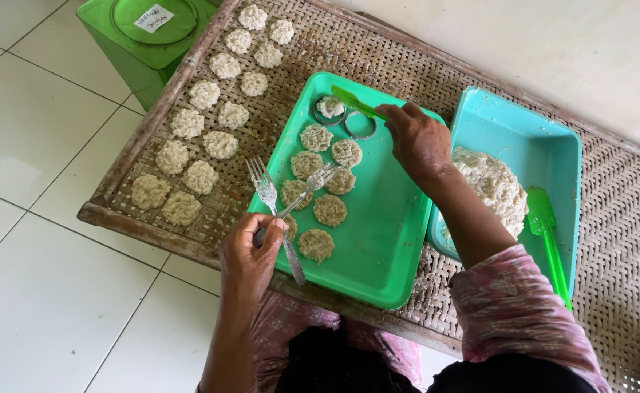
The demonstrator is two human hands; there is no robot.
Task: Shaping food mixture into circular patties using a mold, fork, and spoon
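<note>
Head view, everything placed off the green tray (378, 247):

left hand (251, 251): at its near-left edge, I've got it clamped on two forks (291, 200), tines aimed up-right toward the patties (320, 182)

right hand (418, 138): over its far side, pinching a green spatula (356, 103)

spatula axis: runs left toward the ring mould (329, 110) in the far corner

nearer hand: right, I'd say

dough tub (546, 145): touching, right of it

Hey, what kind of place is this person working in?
Probably a home or small cottage food workshop, worked at floor level: a woven drying rack lies on white floor tiles, rows of round rice patties dry on it, and the right hand fills ring moulds.
</note>
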